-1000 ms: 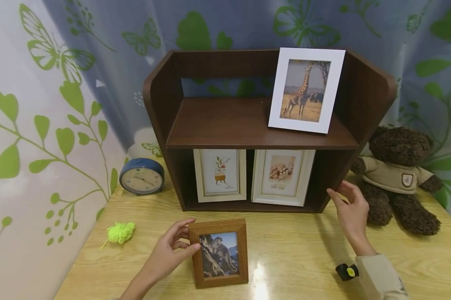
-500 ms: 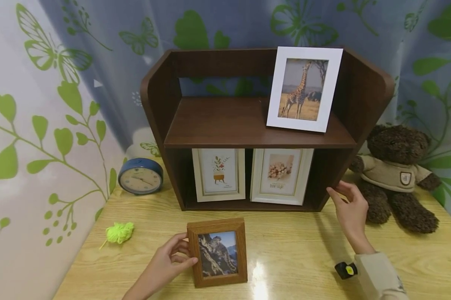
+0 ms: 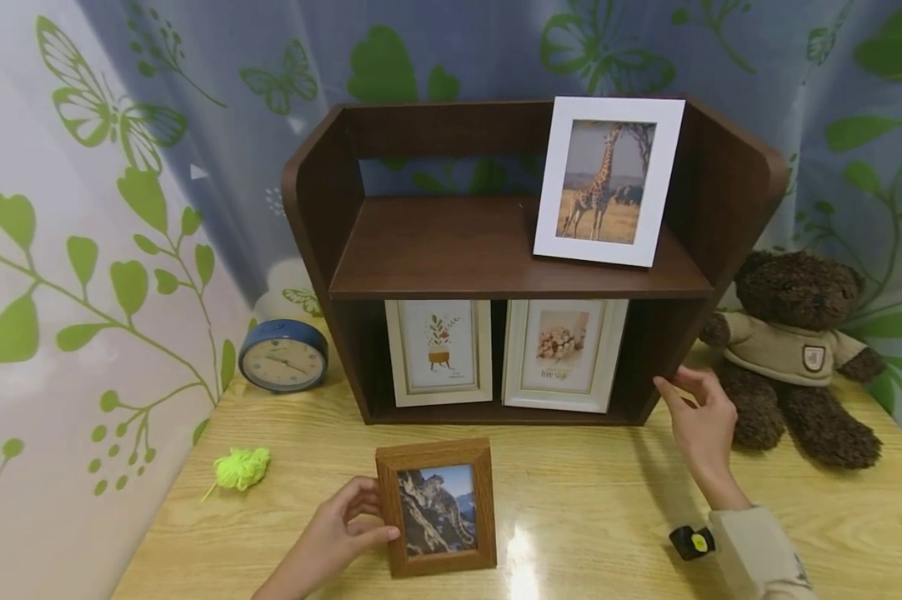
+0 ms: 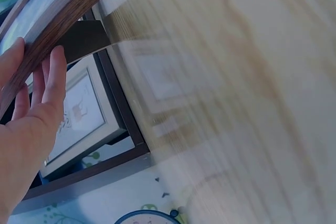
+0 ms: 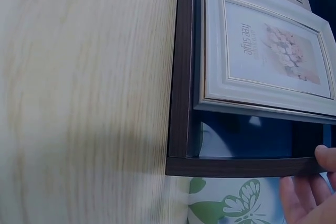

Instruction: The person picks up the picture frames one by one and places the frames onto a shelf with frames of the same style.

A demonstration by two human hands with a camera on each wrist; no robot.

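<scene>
My left hand (image 3: 338,529) holds a brown wooden picture frame (image 3: 483,504) by its left edge, thumb on the front and fingers behind. A leopard-like cat on rocks shows in the frame's picture. It stands tilted back on the table in front of the dark brown shelf (image 3: 451,242). In the left wrist view, the fingers (image 4: 56,80) reach behind the wooden rim. My right hand (image 3: 702,425) grips the lower right side panel of the shelf. The right wrist view shows the thumb (image 5: 324,156) inside the panel and the other fingers outside.
A white giraffe frame (image 3: 547,200) stands on the upper shelf. Two cream frames, one with a plant (image 3: 439,392) and one with flowers (image 3: 556,400), stand below. A blue clock (image 3: 284,357) and green yarn (image 3: 241,468) lie left; a teddy bear (image 3: 796,367) sits right.
My left hand has slid down along the left edge of the wooden frame. The frame stays almost where it was, and my right hand keeps its place on the shelf.
</scene>
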